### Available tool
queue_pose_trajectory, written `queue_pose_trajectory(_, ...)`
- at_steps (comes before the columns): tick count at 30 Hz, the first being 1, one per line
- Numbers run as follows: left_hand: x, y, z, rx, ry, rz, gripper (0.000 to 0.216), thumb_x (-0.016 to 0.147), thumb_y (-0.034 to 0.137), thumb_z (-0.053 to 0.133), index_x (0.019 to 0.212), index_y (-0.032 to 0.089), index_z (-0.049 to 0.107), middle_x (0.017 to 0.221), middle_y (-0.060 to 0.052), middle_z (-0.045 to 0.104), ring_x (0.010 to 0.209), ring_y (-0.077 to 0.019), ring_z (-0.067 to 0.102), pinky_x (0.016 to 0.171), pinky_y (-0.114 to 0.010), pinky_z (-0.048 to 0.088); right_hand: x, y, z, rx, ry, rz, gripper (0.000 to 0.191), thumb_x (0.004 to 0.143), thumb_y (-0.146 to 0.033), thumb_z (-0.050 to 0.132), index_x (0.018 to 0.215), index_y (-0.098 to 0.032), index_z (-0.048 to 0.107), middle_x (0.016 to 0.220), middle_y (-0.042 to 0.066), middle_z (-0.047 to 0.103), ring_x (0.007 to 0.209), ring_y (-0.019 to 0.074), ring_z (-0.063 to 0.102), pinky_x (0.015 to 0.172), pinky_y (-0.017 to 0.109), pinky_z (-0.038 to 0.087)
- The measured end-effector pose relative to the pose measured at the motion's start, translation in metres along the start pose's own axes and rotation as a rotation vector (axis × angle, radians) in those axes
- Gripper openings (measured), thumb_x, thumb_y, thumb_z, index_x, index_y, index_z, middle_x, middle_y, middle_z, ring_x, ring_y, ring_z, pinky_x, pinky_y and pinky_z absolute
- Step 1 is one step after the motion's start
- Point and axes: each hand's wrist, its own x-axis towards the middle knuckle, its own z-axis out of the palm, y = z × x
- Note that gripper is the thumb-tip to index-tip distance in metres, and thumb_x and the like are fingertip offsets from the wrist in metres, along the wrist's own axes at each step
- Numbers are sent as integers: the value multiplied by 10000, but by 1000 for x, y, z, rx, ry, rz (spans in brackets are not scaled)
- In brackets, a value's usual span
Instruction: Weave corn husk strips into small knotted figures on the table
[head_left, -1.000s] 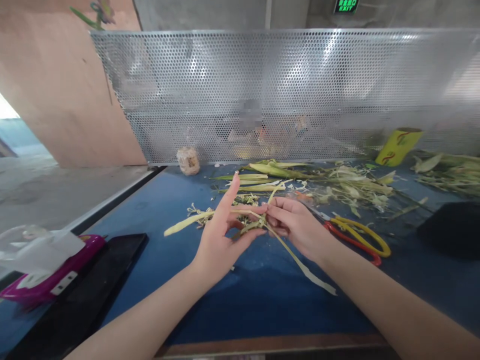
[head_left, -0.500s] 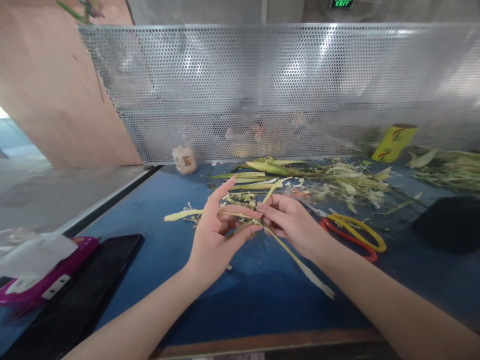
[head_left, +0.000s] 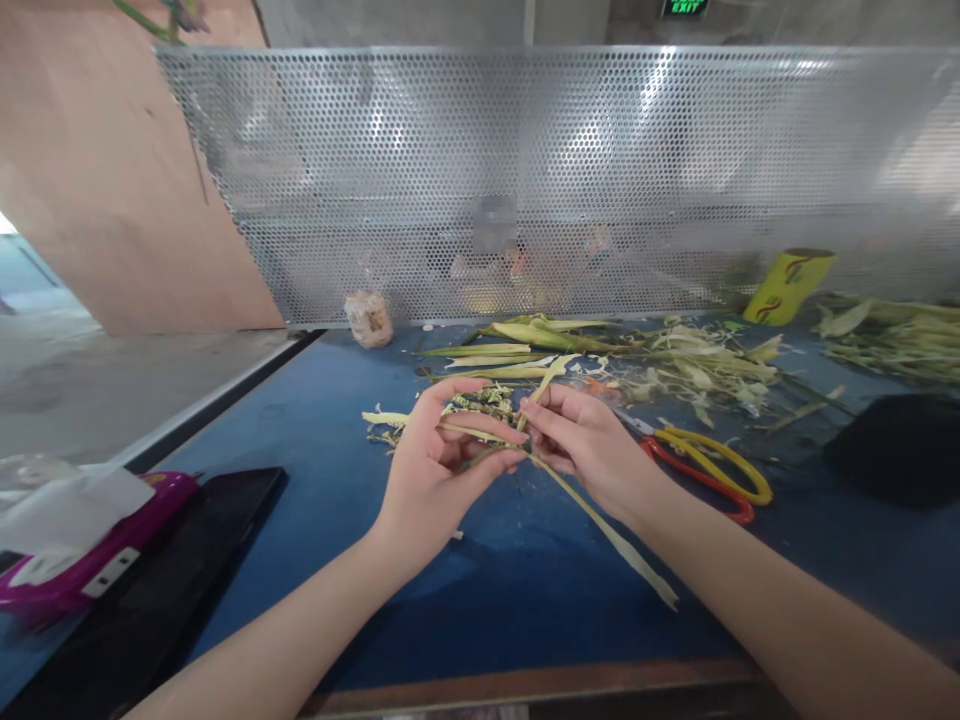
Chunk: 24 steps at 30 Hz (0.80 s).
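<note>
Both my hands meet over the blue table (head_left: 315,420), working pale yellow-green leaf strips (head_left: 600,525). My left hand (head_left: 435,470) pinches the strips between thumb and curled fingers, palm toward me. My right hand (head_left: 585,445) grips the same strips just to the right, fingertips touching the left hand's. One long strip trails from the hands toward the near right edge. A shorter strip end (head_left: 382,418) sticks out to the left. A small woven green piece (head_left: 484,400) lies just behind my fingers.
Scissors with yellow and red handles (head_left: 709,470) lie right of my right hand. Leaf scraps (head_left: 675,365) pile up at the back, near a yellow roll (head_left: 787,283). A black tablet (head_left: 180,560) and pink-based container (head_left: 82,560) sit left; a perforated metal screen (head_left: 525,170) stands behind.
My left index finger, raised straight a second ago, has curled down over the strips. The strip end on the left has been drawn in shorter toward my hands.
</note>
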Motion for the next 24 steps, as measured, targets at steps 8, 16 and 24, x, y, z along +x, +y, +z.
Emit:
queue_pose_trajectory(8, 3, 2, 0, -93, -59, -20, 602, 679, 74, 642, 1177, 184, 323, 776, -2, 679, 613, -103, 639, 604, -238, 561, -5, -3, 4, -177, 113, -157, 230, 770, -318, 561, 642, -194, 417, 443, -89, 402, 347, 28, 322, 341, 182, 230)
queue_pose_trajectory(16, 6, -7, -6, -61, 132, -1, 714, 717, 145, 630, 1311, 206, 238, 785, -18, 684, 754, -162, 661, 647, -277, 551, -3, 7, 5, -296, -15, -266, 183, 762, -312, 577, 890, -220, 484, 754, -24, 549, 587, 80, 519, 501, 218, 406)
queue_pose_trajectory(24, 5, -6, -6, -1, 98, -14, 736, 740, 210, 612, 1351, 190, 204, 869, -54, 690, 990, -197, 598, 865, -355, 480, 0, 12, 3, -169, -207, -72, 180, 780, -291, 567, 922, -182, 552, 658, -16, 606, 573, 79, 533, 544, 221, 410)
